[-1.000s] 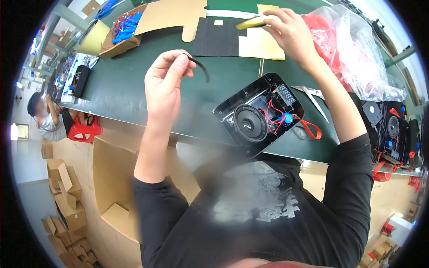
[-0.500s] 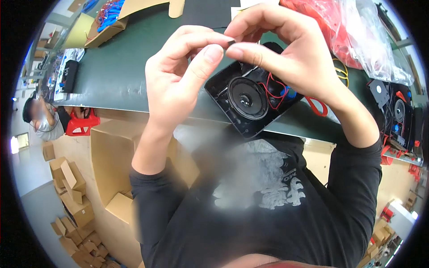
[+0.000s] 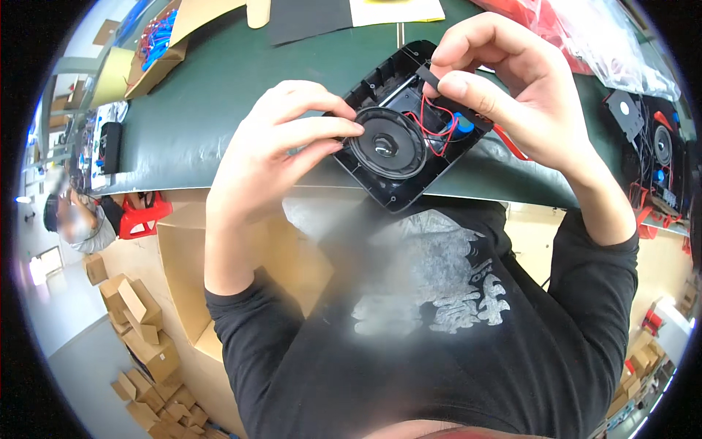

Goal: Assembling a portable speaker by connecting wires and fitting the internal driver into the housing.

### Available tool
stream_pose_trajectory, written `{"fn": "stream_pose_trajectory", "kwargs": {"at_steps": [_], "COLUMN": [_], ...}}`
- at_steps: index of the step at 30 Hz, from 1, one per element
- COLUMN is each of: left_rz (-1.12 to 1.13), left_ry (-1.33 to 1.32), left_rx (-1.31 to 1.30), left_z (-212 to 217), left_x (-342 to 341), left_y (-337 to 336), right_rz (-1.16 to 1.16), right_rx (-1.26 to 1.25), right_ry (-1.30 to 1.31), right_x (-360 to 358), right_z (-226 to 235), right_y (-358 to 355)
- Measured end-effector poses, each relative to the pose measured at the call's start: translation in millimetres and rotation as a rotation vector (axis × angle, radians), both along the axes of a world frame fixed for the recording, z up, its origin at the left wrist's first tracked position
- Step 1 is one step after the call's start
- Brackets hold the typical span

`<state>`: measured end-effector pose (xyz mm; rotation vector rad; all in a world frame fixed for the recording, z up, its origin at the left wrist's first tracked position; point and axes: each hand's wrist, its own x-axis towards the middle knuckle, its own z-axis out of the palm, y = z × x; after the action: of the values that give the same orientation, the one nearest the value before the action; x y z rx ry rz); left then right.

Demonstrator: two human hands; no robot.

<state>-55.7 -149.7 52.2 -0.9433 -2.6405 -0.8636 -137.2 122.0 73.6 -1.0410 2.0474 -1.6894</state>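
A black speaker housing (image 3: 401,192) lies tilted at the front edge of the bench, its inside facing up. In it sit a round speaker (image 3: 385,145), thin red wires (image 3: 439,132) and a blue part (image 3: 461,126). My left hand (image 3: 274,143) grips the housing's left edge, fingertips reaching the speaker's rim and thumb at the outer side. Between the thumb and forefinger of my right hand (image 3: 523,95) is a short black strip (image 3: 426,74), pinched above the housing's far right part. The right-hand fingers cover some of that corner.
Dark green bench (image 3: 219,110) extends leftward. A carton (image 3: 164,62) of blue and red parts stands far left; black sheet (image 3: 307,18) and yellow sheet (image 3: 398,11) lie behind. Clear plastic bags (image 3: 614,51) and another speaker housing (image 3: 662,157) are right. An open carton (image 3: 190,271) stands below the bench.
My left hand has left the strip and come down onto the housing's left edge. My right hand has moved rightward and lower, still pinching the strip, which now shows more of its length.
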Motion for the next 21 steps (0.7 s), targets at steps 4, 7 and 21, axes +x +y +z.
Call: {"fn": "stream_pose_trajectory", "kwargs": {"at_steps": [4,7,21], "left_rz": [-0.073,-0.144,-0.306], "left_ry": [0.026,-0.015,-0.486], "left_rx": [-0.076,-0.061,0.866], "left_z": [5,6,-12], "left_x": [-10,-16,-21], "left_y": [5,7,6], "right_rz": [0.001,-0.013,0.06], "right_rx": [-0.042,-0.031,-0.055], "right_ry": [-0.062,-0.124,-0.106], "right_x": [-1,2,6], "right_z": [-6,-6,12], "right_y": [6,10,13]}}
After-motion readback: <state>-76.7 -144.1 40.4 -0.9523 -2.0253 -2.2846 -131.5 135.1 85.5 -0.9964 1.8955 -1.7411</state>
